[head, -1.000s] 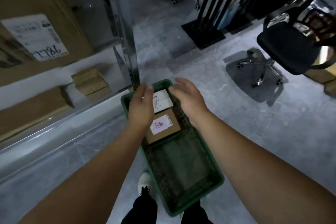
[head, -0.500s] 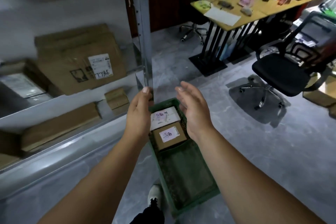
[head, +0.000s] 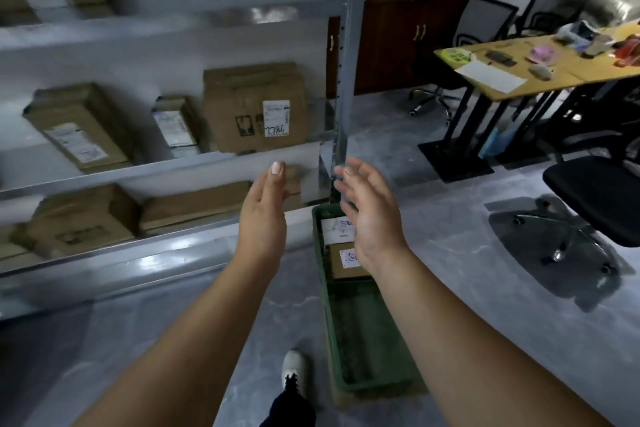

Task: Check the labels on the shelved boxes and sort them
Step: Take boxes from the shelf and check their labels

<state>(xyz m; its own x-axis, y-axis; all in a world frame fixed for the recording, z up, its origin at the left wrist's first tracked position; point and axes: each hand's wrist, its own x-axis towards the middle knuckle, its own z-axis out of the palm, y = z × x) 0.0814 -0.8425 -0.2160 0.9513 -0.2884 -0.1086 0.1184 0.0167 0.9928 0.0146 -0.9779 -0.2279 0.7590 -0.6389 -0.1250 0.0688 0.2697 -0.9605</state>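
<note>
I am holding my left hand [head: 263, 218] and right hand [head: 370, 215] open, empty, palms facing, reaching for the box [head: 254, 107] above them, the crate [head: 367, 333] waiting below.

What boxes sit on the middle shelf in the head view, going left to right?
Tilted brown box → narrow box with the white label → large carton with handwritten numbers on its label.
</note>
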